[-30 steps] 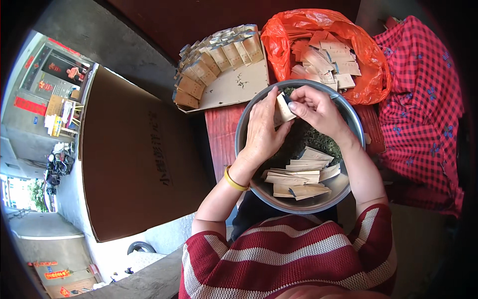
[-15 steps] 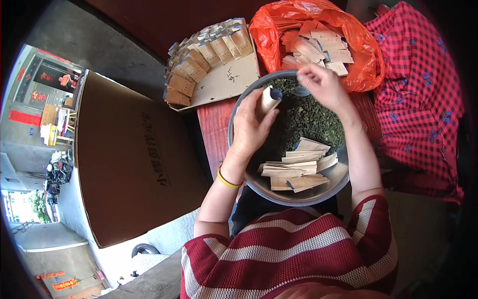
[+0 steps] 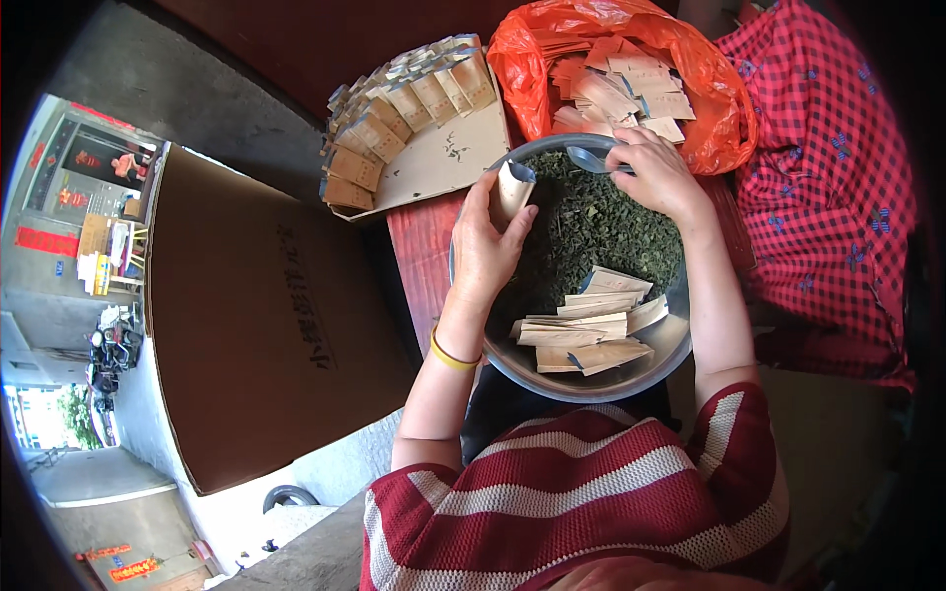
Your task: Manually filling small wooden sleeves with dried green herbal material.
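In my left hand (image 3: 485,246) an opened paper packet (image 3: 513,193) stands upright, its bluish inner lining showing at the mouth. My right hand (image 3: 660,177) grips the handle of a small clear bluish spoon (image 3: 583,160) at the far side of a metal basin (image 3: 674,355). The spoon's bowl lies just over dried green leaves (image 3: 616,222), to the right of the packet and apart from it. Several flat paper packets (image 3: 591,331) rest in the basin's near part, on the leaves and bare metal.
Behind the basin to the left, a shallow tray (image 3: 419,182) holds rows of standing packets (image 3: 434,97). An orange plastic bag (image 3: 724,108) of flat packets touches the far right. A large carton (image 3: 256,325) stands left of the red table (image 3: 424,236); checked cloth (image 3: 818,187) hangs right.
My right hand has moved slightly right and its fingers now close round the spoon's handle. The spoon has shifted a little away from me. My left hand has drawn the packet slightly left.
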Demonstrator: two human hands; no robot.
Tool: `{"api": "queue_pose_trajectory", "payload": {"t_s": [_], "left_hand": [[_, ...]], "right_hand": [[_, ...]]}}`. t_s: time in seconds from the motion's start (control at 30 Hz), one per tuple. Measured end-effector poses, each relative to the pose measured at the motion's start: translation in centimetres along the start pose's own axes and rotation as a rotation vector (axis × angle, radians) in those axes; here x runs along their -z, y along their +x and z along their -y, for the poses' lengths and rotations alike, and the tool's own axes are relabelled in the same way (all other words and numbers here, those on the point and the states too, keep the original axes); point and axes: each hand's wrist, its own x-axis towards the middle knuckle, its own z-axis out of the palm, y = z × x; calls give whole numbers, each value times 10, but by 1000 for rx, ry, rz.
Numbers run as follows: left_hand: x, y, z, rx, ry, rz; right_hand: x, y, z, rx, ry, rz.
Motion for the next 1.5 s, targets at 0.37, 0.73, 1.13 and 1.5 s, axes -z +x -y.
{"api": "queue_pose_trajectory", "payload": {"t_s": [0.37, 0.73, 1.13, 1.5], "left_hand": [[-2, -1, -1, -97, 51, -27], [-2, -1, -1, -132, 101, 5], [-2, -2, 4, -172, 122, -43], [-3, -1, -3, -173, 105, -1]], "right_hand": [[31, -8, 35, -42, 377, 69], [-16, 17, 6, -94, 655, -142], [-8, 16, 9, -136, 300, -329], [-20, 22, 5, -218, 857, -134]]}}
